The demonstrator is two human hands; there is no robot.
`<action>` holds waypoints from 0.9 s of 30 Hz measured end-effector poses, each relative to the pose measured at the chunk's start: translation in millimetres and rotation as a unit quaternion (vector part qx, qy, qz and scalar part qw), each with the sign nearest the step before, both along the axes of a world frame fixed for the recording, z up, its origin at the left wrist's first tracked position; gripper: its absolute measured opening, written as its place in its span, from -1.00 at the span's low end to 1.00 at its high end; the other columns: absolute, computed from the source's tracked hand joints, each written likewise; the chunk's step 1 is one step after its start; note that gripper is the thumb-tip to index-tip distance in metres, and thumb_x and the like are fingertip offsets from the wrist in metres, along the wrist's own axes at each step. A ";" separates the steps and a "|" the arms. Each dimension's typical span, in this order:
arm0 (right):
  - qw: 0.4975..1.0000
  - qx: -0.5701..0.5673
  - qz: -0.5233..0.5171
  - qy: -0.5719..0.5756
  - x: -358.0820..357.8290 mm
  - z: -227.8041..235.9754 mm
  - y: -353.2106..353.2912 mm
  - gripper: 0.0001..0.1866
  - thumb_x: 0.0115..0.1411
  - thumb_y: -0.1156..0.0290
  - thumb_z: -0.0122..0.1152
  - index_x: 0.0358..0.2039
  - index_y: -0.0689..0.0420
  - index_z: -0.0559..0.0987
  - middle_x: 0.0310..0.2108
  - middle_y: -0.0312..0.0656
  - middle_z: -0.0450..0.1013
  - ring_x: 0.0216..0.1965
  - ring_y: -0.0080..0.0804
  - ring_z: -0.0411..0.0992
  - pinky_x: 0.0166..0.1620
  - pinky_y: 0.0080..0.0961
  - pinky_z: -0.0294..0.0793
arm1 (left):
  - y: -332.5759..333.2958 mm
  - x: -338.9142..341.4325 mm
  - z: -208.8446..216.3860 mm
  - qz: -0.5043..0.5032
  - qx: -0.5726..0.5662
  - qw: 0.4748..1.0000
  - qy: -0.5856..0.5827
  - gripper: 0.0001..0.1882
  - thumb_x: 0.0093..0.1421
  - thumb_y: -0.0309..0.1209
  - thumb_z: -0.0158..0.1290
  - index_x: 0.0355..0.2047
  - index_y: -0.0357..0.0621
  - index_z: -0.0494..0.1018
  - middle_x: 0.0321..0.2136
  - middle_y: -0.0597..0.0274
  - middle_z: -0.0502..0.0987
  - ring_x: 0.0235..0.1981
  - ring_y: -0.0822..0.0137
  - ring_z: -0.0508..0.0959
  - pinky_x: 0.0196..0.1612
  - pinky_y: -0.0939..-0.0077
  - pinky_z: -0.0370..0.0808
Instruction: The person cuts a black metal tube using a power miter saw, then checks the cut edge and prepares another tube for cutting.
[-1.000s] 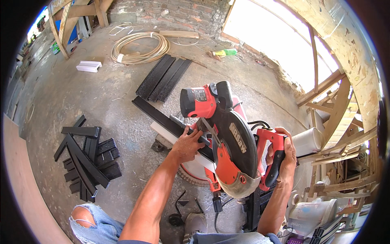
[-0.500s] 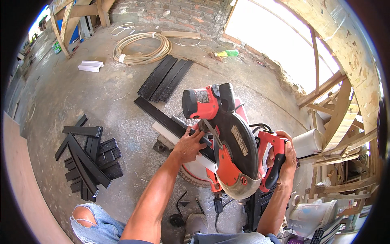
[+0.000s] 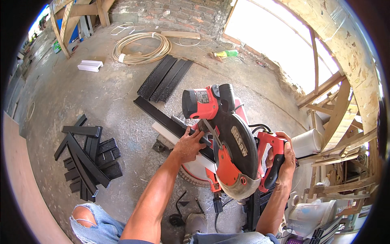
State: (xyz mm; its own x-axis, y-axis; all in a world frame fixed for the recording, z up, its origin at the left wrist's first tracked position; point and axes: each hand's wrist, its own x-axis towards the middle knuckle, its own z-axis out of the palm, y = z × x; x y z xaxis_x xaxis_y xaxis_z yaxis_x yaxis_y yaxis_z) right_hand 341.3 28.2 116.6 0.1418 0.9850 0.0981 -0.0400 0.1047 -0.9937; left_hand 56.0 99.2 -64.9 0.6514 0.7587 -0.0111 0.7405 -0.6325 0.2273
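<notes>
A red and black miter saw [image 3: 239,142] stands on the floor in front of me, its blade guard lowered over the base. My right hand [image 3: 287,160] is wrapped round the saw's red and black handle [image 3: 274,164]. My left hand [image 3: 189,145] grips a long black metal profile [image 3: 160,117] against the fence, close to the blade guard. From the saw the profile runs up to the left, beside a white strip [image 3: 165,133]. The guard hides the profile's inner end and the blade's edge.
Cut black profiles [image 3: 91,156] lie piled at the left, with wider black pieces [image 3: 164,79] beyond the saw. A coiled hose [image 3: 142,48] and a white channel piece [image 3: 90,66] rest farther back. Buckets [image 3: 310,213] and timber [image 3: 345,187] stand at the right. A black tape measure [image 3: 176,219] lies near my foot.
</notes>
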 end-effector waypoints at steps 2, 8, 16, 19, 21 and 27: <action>1.000 0.002 0.000 -0.002 -0.4 -0.1 -0.2 -0.43 0.48 -0.04 -0.02 0.20 0.21 0.41 -0.59 -0.21 0.40 -0.69 -0.51 0.34 -0.62 -0.58 0.33 | -0.3 0.0 0.2 0.001 0.000 1.000 -0.001 -0.54 0.02 -0.24 0.38 0.00 0.24 0.65 0.26 0.08 0.26 0.44 0.09 0.16 0.46 -0.35 0.03; 1.000 -0.001 -0.002 -0.003 -2.5 1.1 -0.3 -0.45 0.50 -0.02 -0.04 0.20 0.22 0.42 -0.61 -0.22 0.39 -0.70 -0.52 0.33 -0.62 -0.57 0.32 | 0.6 -0.4 -3.1 0.003 -0.003 1.000 -0.004 -0.54 0.03 -0.24 0.38 0.00 0.24 0.65 0.26 0.08 0.25 0.45 0.09 0.14 0.47 -0.35 0.02; 1.000 0.003 -0.008 -0.007 -2.4 0.3 -1.2 -0.45 0.49 -0.02 -0.04 0.19 0.22 0.42 -0.61 -0.23 0.38 -0.70 -0.52 0.32 -0.63 -0.57 0.31 | 0.6 0.6 -3.7 0.000 -0.005 1.000 -0.002 -0.54 0.02 -0.24 0.38 0.00 0.24 0.66 0.27 0.07 0.25 0.45 0.08 0.13 0.46 -0.35 0.02; 1.000 -0.008 -0.021 -0.019 -6.0 1.9 0.3 -0.43 0.48 -0.06 -0.05 0.20 0.17 0.43 -0.63 -0.27 0.37 -0.73 -0.57 0.29 -0.63 -0.60 0.32 | 0.6 -0.8 -5.0 0.001 -0.001 1.000 -0.005 -0.53 0.01 -0.25 0.39 -0.01 0.24 0.66 0.28 0.07 0.25 0.45 0.08 0.14 0.46 -0.36 0.02; 1.000 -0.008 -0.021 -0.019 -5.5 2.0 0.2 -0.43 0.48 -0.06 -0.04 0.19 0.17 0.43 -0.63 -0.27 0.37 -0.72 -0.57 0.29 -0.63 -0.61 0.32 | 0.8 -0.1 -6.2 0.000 -0.004 1.000 -0.009 -0.53 0.00 -0.25 0.40 -0.01 0.23 0.66 0.28 0.07 0.24 0.45 0.07 0.14 0.46 -0.36 0.02; 0.999 -0.011 -0.022 -0.029 -5.9 5.3 2.9 -0.44 0.47 -0.06 -0.03 0.19 0.17 0.44 -0.63 -0.27 0.37 -0.72 -0.57 0.29 -0.63 -0.61 0.32 | 0.1 -1.3 -6.6 0.002 0.003 1.000 -0.020 -0.54 -0.03 -0.26 0.41 -0.05 0.19 0.66 0.26 0.08 0.26 0.43 0.08 0.17 0.45 -0.38 0.03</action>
